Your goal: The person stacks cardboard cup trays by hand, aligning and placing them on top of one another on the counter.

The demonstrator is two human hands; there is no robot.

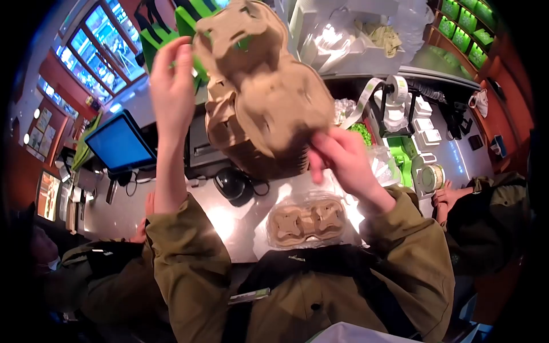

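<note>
A brown moulded-cardboard cup carrier is raised in front of me, tilted. My right hand pinches its lower right edge between thumb and fingers. My left hand is up beside the carrier's upper left edge, fingers loosely extended and blurred, with nothing visible in it. Behind and below the lifted carrier stands a stack of similar carriers, partly hidden by it. Another cup carrier lies near the counter's front edge in clear plastic wrap.
A black rounded device sits left of the stack, and a blue-screened monitor stands farther left. To the right are a label roll, white boxes and a green holder. Other people's hands rest on the counter at both sides.
</note>
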